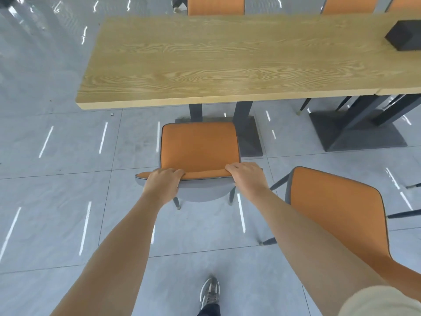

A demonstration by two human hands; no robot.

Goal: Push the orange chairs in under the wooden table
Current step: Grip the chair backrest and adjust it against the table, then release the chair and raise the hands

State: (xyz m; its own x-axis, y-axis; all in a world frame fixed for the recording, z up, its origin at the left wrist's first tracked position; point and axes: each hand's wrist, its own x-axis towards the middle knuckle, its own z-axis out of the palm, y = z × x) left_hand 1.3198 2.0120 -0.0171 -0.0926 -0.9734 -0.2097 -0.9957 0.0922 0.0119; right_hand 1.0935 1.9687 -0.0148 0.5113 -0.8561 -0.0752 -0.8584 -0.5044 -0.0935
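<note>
An orange chair [199, 147] with a grey back stands on the floor just short of the wooden table [205, 65], its seat facing the table's near edge. My left hand [163, 182] grips the top of the backrest at its left end. My right hand [247, 175] grips the same backrest top at its right end. A second orange chair [337, 213] stands to the right, turned at an angle and away from the table.
Dark pedestal bases [355, 133] hold up the table. A black box [403, 35] sits at the table's far right. More orange chairs [215, 5] stand along the far side. Grey tiled floor [57, 179] lies all around; my shoe [209, 293] is at the bottom.
</note>
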